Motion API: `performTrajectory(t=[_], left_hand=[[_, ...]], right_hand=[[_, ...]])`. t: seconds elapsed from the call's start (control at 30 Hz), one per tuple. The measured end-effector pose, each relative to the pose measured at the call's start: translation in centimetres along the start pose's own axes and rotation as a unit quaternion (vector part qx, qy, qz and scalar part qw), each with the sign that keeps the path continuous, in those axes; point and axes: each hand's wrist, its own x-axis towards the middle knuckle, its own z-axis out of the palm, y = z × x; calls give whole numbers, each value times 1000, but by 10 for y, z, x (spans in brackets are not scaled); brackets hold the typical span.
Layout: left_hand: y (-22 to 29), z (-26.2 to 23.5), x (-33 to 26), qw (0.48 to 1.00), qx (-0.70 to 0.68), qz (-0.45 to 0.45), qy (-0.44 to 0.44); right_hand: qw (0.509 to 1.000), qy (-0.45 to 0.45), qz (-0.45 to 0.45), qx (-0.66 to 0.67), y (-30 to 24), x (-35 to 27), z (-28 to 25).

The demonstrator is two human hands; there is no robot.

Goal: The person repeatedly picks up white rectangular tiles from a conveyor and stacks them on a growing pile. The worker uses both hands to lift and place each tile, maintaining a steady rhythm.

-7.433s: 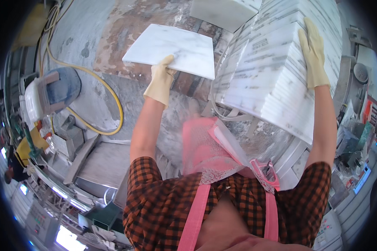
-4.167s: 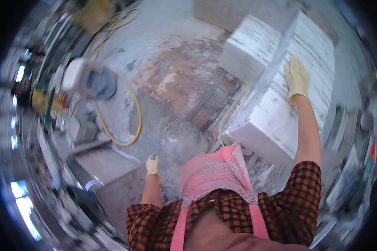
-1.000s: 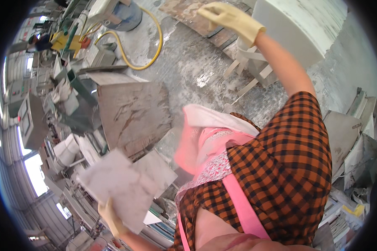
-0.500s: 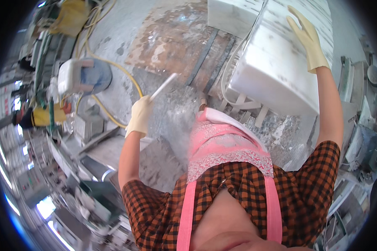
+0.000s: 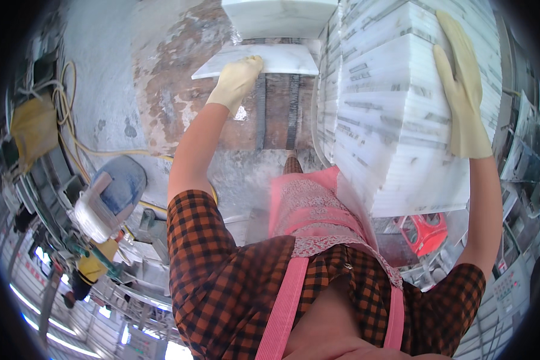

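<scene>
My left hand (image 5: 239,83), in a pale rubber glove, is closed on the near edge of a thin white marble tile (image 5: 285,59). The tile is held out over a worn brown board (image 5: 192,123) with two dark strips (image 5: 293,114); I cannot tell if it touches them. Just beyond stands a block of stacked white marble tiles (image 5: 279,19). My right hand (image 5: 464,90), gloved alike, rests with fingers stretched out on top of a large stack of grey-veined white marble tiles (image 5: 375,120) at my right.
On the left floor are a blue and white plastic container (image 5: 121,189) and a yellow hose (image 5: 105,152). A red plastic stool (image 5: 427,234) stands beside the large stack. A person in yellow (image 5: 99,261) is at the far left, among machinery.
My left hand has swung the tile from my left side forward over the board, and the tile now shows its broad face. My view has turned; my right hand remains on the stack.
</scene>
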Motion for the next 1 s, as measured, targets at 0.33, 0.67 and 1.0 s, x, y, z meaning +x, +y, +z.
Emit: performTrajectory(t=[0.33, 0.67, 1.0], left_hand=[[-19, 14, 88, 1000, 13, 1, -14], [-25, 13, 115, 1000, 7, -11, -17], [-52, -12, 131, 923, 22, 18, 385]], right_hand=[[998, -39, 58, 8, -16, 12, -7], [996, -68, 41, -31, -7, 17, -7], [992, -86, 92, 15, -17, 21, -9]])
